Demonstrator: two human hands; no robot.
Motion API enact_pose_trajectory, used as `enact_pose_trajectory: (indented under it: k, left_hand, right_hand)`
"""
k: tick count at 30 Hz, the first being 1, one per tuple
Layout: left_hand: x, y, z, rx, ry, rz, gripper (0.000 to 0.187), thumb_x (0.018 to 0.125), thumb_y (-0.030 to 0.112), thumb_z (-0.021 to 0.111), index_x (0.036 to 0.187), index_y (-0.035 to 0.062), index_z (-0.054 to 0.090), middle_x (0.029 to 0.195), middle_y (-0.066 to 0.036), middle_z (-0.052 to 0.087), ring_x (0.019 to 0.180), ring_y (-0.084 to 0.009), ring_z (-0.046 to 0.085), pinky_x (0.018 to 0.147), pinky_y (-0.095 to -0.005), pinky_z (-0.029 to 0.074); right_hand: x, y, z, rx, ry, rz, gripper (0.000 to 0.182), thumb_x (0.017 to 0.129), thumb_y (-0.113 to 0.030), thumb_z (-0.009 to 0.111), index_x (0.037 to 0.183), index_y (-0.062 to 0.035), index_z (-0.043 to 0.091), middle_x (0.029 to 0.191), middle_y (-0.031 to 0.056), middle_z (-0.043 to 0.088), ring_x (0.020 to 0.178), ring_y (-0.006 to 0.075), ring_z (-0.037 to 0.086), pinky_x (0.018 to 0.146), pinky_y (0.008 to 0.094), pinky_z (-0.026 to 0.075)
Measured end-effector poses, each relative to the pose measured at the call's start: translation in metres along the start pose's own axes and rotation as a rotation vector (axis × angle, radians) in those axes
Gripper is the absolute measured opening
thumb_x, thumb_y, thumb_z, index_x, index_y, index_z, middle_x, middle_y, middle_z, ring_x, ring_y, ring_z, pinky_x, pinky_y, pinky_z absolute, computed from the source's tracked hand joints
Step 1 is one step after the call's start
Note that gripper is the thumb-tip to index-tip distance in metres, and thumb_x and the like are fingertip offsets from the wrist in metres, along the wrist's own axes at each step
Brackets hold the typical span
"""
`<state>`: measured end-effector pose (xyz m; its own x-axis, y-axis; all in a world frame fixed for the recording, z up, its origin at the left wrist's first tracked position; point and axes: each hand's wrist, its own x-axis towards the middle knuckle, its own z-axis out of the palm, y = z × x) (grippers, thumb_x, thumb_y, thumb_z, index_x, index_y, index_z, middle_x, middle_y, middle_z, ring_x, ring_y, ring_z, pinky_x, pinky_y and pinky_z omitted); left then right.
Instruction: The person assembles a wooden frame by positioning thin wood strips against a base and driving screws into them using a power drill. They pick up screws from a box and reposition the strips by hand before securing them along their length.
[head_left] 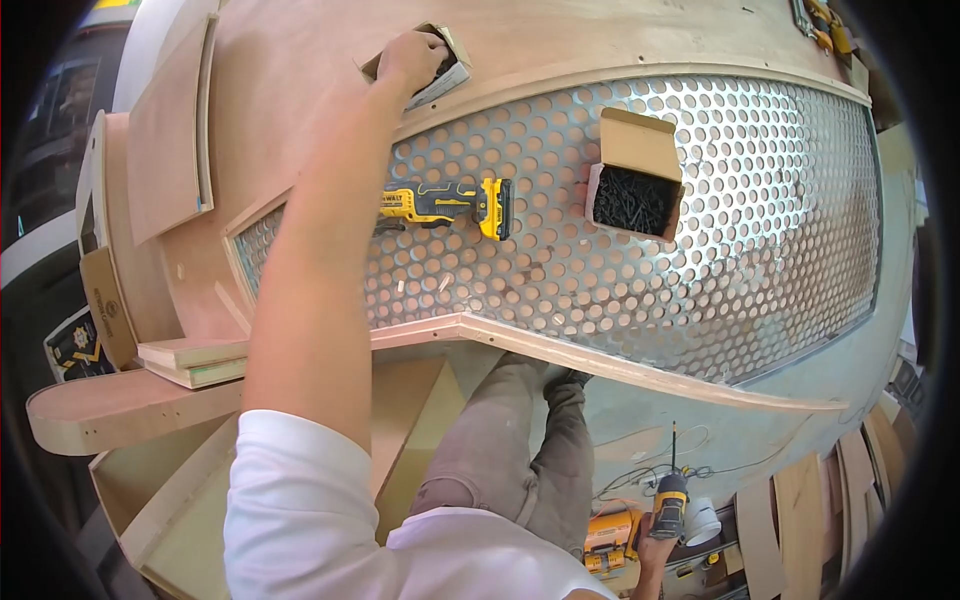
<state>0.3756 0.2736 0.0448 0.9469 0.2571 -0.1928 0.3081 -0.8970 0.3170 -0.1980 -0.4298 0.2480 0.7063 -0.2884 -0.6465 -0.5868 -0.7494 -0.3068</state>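
Note:
My left hand (412, 62) reaches into a small open cardboard box (445, 82) at the top, its fingers curled inside. Their tips are hidden, and what they pinch cannot be made out. Down at the lower right, my right hand (655, 550) is closed around a yellow and black cordless drill (670, 508), whose long thin bit points up. A second open box (640, 135), full of dark screws (634, 200), stands on the perforated metal sheet (560, 270). Left of it lies a yellow and black DeWalt power tool (435, 204), partly behind my left forearm.
A wooden rim (600, 362) frames the sheet. Wood pieces (195, 360) lie stacked at the left, above an open wooden compartment (170, 480). An orange tool case (612, 530), cables and boards (800, 510) are on the floor at the lower right. Hand tools (828, 25) lie at the top right.

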Motion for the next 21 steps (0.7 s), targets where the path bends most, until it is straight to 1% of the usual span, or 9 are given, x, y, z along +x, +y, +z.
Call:
enact_pose_trajectory:
  k: [1,4,5,8,9,14,16,18,21]
  left_hand:
    - [-0.002,-0.002,0.005,-0.037,0.039,-0.023,0.030,0.091,0.029,0.065,0.113,0.0130,0.078,0.102,-0.014,0.077,0.096,-0.0256,0.073,0.089,-0.0372,0.055]
    - [-0.006,-0.009,0.009,-0.370,0.044,-0.170,0.031,0.088,0.031,0.070,0.113,0.0139,0.078,0.106,-0.011,0.077,0.095,-0.0242,0.072,0.090,-0.0353,0.054]
    - [-0.007,-0.010,0.007,-0.516,0.050,-0.264,0.030,0.087,0.031,0.074,0.110,0.0116,0.079,0.105,-0.008,0.078,0.088,-0.0173,0.071,0.081,-0.0312,0.055]
    - [-0.018,-0.008,-0.013,-0.793,0.002,-0.395,0.023,0.089,0.028,0.075,0.102,0.0091,0.079,0.097,-0.004,0.077,0.079,-0.0103,0.067,0.069,-0.0265,0.053]
    - [-0.022,-0.009,-0.018,-0.865,-0.004,-0.354,0.017,0.091,0.024,0.075,0.096,0.0085,0.076,0.090,0.000,0.074,0.074,-0.0058,0.063,0.062,-0.0224,0.049]
    - [-0.080,0.024,-0.034,-1.192,0.015,-0.191,0.015,0.095,0.019,0.071,0.103,0.0072,0.068,0.090,-0.002,0.073,0.076,-0.0064,0.063,0.067,-0.0220,0.051]
    - [-0.132,0.050,-0.016,-1.345,0.009,-0.174,0.016,0.097,0.015,0.068,0.109,0.0041,0.065,0.090,-0.003,0.071,0.079,-0.0087,0.064,0.072,-0.0248,0.054]
    - [-0.207,0.086,0.003,-1.504,-0.188,-0.087,0.020,0.097,0.014,0.067,0.113,0.0011,0.065,0.094,-0.003,0.068,0.079,-0.0097,0.063,0.075,-0.0269,0.055]
    - [-0.329,0.145,0.047,-1.712,-0.409,-0.280,0.029,0.096,0.012,0.067,0.121,-0.0028,0.063,0.104,-0.003,0.065,0.082,-0.0114,0.063,0.081,-0.0303,0.056]
  right_hand:
    - [0.002,0.000,0.005,-0.127,0.036,-0.123,0.024,0.093,-0.013,0.069,0.106,0.0048,0.060,0.089,0.0159,0.064,0.079,0.0310,0.060,0.074,0.0429,0.051]
    - [0.003,0.015,0.013,-0.125,0.102,-0.172,0.024,0.094,-0.015,0.069,0.107,0.0042,0.060,0.090,0.0173,0.064,0.080,0.0329,0.061,0.074,0.0436,0.051]
    - [0.007,-0.022,0.005,-0.041,-0.004,-0.078,0.026,0.095,-0.017,0.069,0.108,0.0040,0.061,0.093,0.0204,0.066,0.084,0.0375,0.063,0.076,0.0454,0.052]
    - [0.020,-0.079,-0.008,-0.094,-0.132,-0.046,0.030,0.097,-0.023,0.068,0.109,0.0036,0.062,0.096,0.0223,0.067,0.088,0.0410,0.064,0.077,0.0472,0.052]
    - [0.023,-0.087,-0.009,-0.089,-0.137,-0.068,0.032,0.097,-0.025,0.068,0.110,0.0031,0.063,0.097,0.0225,0.067,0.089,0.0418,0.064,0.078,0.0474,0.052]
    - [0.028,-0.079,0.000,-0.248,-0.105,-0.233,0.034,0.099,-0.033,0.067,0.111,-0.0009,0.066,0.099,0.0189,0.069,0.092,0.0396,0.065,0.081,0.0460,0.053]
    - [0.026,-0.060,0.004,-0.030,-0.217,-0.066,0.031,0.099,-0.033,0.067,0.109,-0.0035,0.068,0.099,0.0144,0.069,0.094,0.0344,0.066,0.084,0.0443,0.053]
    - [0.022,-0.057,0.004,-0.253,-0.210,-0.347,0.023,0.103,-0.022,0.058,0.112,-0.0037,0.069,0.102,0.0161,0.072,0.092,0.0338,0.070,0.080,0.0457,0.055]
    - [0.016,-0.091,0.001,-0.023,-0.288,-0.331,0.014,0.098,-0.016,0.064,0.103,-0.0050,0.070,0.096,0.0117,0.071,0.089,0.0301,0.068,0.078,0.0426,0.053]
